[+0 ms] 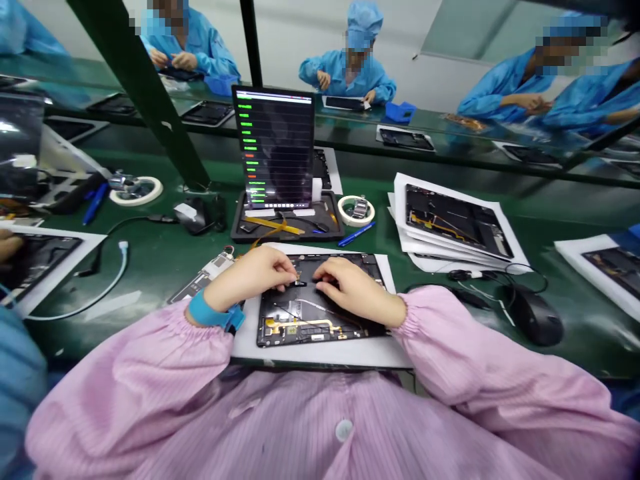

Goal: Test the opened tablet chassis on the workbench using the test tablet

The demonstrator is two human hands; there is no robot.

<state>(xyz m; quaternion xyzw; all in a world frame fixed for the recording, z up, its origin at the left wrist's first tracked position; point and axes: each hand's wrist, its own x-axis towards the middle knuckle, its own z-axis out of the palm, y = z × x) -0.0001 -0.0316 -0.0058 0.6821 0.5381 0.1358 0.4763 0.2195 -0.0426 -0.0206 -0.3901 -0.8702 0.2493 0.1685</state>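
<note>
An open tablet housing [310, 310], black inside with gold flex cables, lies on a white sheet [320, 353] before me. My left hand [273, 270], with a blue band on its wrist, is over the housing's upper left part. Its thumb and fingers pinch a small black part with a gold end [299, 283]. Facing it from the other side, my right hand [345, 283] hovers over the housing, fingers curled, with a gap between thumb and forefinger and nothing visible there. A grey circuit-board assembly [200, 277] lies partly behind my left forearm.
A lit screen [275, 150] stands in a black tray [287, 230] behind the housing. Around it are a tape roll [356, 211], a blue pen [357, 234] and a mouse [535, 315]. Stacked housings [457, 217] sit right. Co-workers in blue sit opposite; another person's hand shows left.
</note>
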